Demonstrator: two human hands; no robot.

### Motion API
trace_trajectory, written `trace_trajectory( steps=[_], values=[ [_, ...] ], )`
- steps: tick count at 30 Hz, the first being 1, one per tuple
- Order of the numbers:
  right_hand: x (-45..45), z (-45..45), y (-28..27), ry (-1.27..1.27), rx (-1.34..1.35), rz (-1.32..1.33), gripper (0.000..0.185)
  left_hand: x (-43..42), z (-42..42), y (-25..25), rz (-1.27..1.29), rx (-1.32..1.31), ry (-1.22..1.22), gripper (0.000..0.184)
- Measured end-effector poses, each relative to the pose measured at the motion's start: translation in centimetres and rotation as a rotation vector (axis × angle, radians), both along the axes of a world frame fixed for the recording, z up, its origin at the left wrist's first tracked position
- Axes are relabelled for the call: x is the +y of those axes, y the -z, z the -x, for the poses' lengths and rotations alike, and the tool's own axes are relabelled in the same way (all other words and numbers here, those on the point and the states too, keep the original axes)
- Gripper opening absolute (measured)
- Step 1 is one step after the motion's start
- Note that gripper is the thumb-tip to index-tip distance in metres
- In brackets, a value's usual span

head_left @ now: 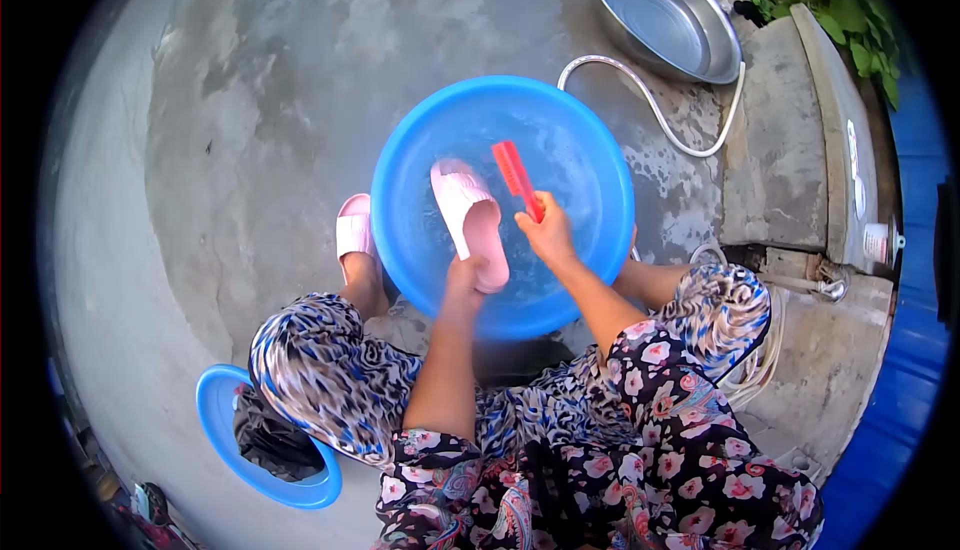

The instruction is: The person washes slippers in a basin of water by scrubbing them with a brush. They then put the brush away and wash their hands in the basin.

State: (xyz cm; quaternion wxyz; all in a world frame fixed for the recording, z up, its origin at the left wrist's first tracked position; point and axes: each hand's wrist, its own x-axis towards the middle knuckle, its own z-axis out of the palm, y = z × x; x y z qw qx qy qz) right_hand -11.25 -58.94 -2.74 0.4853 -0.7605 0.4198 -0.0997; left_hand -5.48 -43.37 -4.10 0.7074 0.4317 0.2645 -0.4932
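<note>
My left hand (466, 278) is closed on the heel end of a pink slipper (453, 193), its toe pointing away from me. In my right hand (551, 234) is the handle of a red scrubbing brush (512, 171), raised a little to the right of the slipper and apart from it. Both are over a large blue basin (384, 165), which stands between my legs with water in it. Another pink slipper (353, 229) is on my left foot, just outside the basin.
A metal basin (690, 62) stands at the far right, with a white hose (640, 87) curving beside it. Behind me on the left, a blue tub (212, 412) holds dark cloth (275, 442). A concrete ledge (785, 140) runs along the right. The concrete floor has wet patches.
</note>
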Motion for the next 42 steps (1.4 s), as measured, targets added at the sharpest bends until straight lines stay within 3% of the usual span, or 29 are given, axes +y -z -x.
trace_trajectory(
  steps=[1,3,5,7,9,10,12,13,15,16,17,19,20,21,23,24,25,27,31,33,35,37,38,39,42],
  values=[
    [-1.3,-0.7,0.0,-0.016,0.084,0.096,0.044,0.4,0.3,1.9,0.001,0.02,-0.024,0.052],
    [-3.4,-1.8,0.9,-0.13,0.159,0.175,0.048,1.3,1.1,5.9,-0.25,-0.038,0.176,0.042],
    [-4.4,-3.3,2.7,-0.218,0.179,0.252,0.051,1.9,0.6,5.9,-0.252,-0.032,0.25,0.04],
    [-4.3,-5.3,3.3,-0.259,0.247,0.099,0.057,2.0,-0.1,5.8,-0.251,-0.039,0.33,0.038],
    [-3.7,-7.0,3.9,-0.157,0.132,-0.16,0.061,1.7,-1.1,5.3,-0.361,-0.228,0.527,0.042],
    [-3.8,-7.8,3.2,-0.112,0.211,-0.32,0.066,1.3,-1.2,4.3,-0.363,-0.224,0.526,0.042],
    [-3.1,-8.2,3.6,-0.043,0.138,-0.338,0.065,0.5,-1.4,1.5,-1.055,-1.049,0.478,0.045],
    [-3.0,-8.2,4.1,0.025,0.059,-0.345,0.063,0.1,-1.7,0.0,-1.055,-1.048,0.478,0.045],
    [-2.4,-7.8,4.4,0.094,0.129,-0.302,0.06,-0.8,-1.7,-2.2,-1.029,-1.488,0.278,0.045],
    [-2.0,-7.6,4.4,0.164,0.192,-0.261,0.056,-1.4,-1.3,-1.9,-1.038,-1.503,0.244,0.032],
    [-1.7,-7.2,4.3,0.168,0.195,-0.257,0.056,-1.8,-0.8,-0.6,-1.032,-1.501,0.245,0.032],
    [-1.0,-7.1,2.5,0.267,0.117,-0.363,0.052,-2.9,-0.7,1.5,-0.381,-0.532,0.027,0.025],
    [-1.4,-6.7,1.1,0.232,0.17,-0.424,0.052,-2.9,-1.1,2.0,-0.267,-0.407,0.031,0.037],
    [-1.4,-6.3,0.8,0.234,0.178,-0.413,0.052,-3.5,-1.7,1.7,-0.257,-0.397,0.029,0.037],
    [-1.9,-5.7,0.6,0.174,0.2,-0.452,0.051,-5.1,-3.0,1.0,0.239,-0.076,-0.438,0.051],
    [-2.0,-5.6,0.7,0.12,0.201,-0.432,0.051,-5.1,-3.8,0.9,0.348,0.04,-0.413,0.065],
    [-1.7,-6.0,0.7,0.092,0.22,-0.393,0.054,-5.1,-4.6,1.1,0.362,0.056,-0.423,0.065],
    [-1.9,-6.7,1.1,0.026,0.214,-0.381,0.055,-5.8,-5.7,2.2,0.673,0.32,-0.543,0.069],
    [-2.6,-9.4,2.6,-0.071,0.325,-0.372,0.061,-6.4,-7.4,4.6,0.754,0.244,-0.569,0.063],
    [-2.9,-9.5,3.7,-0.338,0.33,0.421,0.073,-6.5,-7.7,5.2,0.68,0.334,-0.616,0.064],
    [-2.4,-10.0,0.4,-0.369,0.301,0.399,0.066,-7.2,-7.4,5.2,0.709,0.199,-0.642,0.063],
    [-2.0,-8.7,-1.6,-0.465,0.246,0.291,0.046,-6.9,-6.3,5.0,0.641,0.224,-0.66,0.059],
    [-1.1,-7.7,-3.2,-0.486,0.34,0.266,0.042,-6.7,-5.9,5.0,0.552,0.275,-0.647,0.056],
    [0.0,-6.6,-4.8,-0.501,0.431,0.242,0.038,-6.6,-5.6,5.0,0.464,0.324,-0.627,0.053],
    [2.8,-3.5,-7.1,-0.473,0.397,0.079,0.038,-6.1,-4.7,5.4,0.527,0.358,-0.661,0.048]
  ],
)
